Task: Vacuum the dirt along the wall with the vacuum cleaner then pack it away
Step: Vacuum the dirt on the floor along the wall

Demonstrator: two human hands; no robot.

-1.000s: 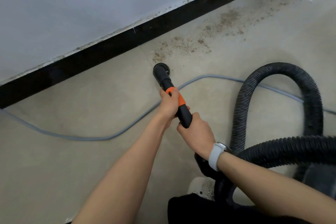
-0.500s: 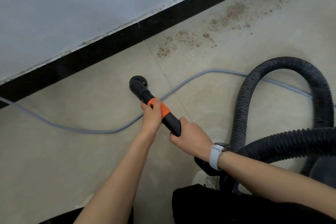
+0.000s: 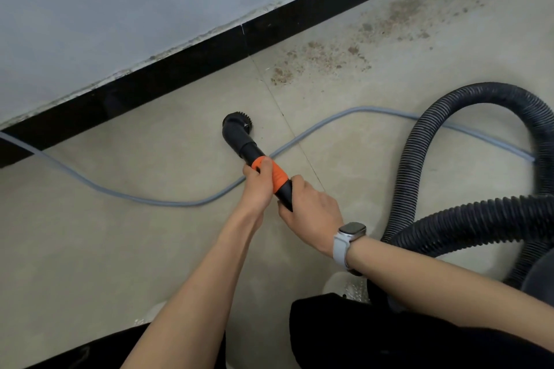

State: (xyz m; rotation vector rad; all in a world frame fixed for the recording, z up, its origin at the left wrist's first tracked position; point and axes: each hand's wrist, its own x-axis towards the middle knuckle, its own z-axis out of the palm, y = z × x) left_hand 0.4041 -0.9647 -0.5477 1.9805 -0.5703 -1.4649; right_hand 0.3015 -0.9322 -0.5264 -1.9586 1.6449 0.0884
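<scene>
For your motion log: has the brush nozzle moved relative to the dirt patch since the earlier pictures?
Yes. The brush nozzle has pulled back from the dirt patch, toward the grey cable.

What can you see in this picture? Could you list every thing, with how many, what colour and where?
brush nozzle: one, black, on the floor short of the dirt
wand: one, black with an orange band, held in both hands
hose: one, black, ribbed, looped at right
cable: one, grey, lying across the floor
dirt: one scattered brown patch, along the wall, upper right
baseboard: one, black, at the foot of the wall
wall: one, pale grey, top
floor: beige
watch: one, white strap, right wrist
left hand: grips the orange band
right hand: grips the wand's rear end
</scene>
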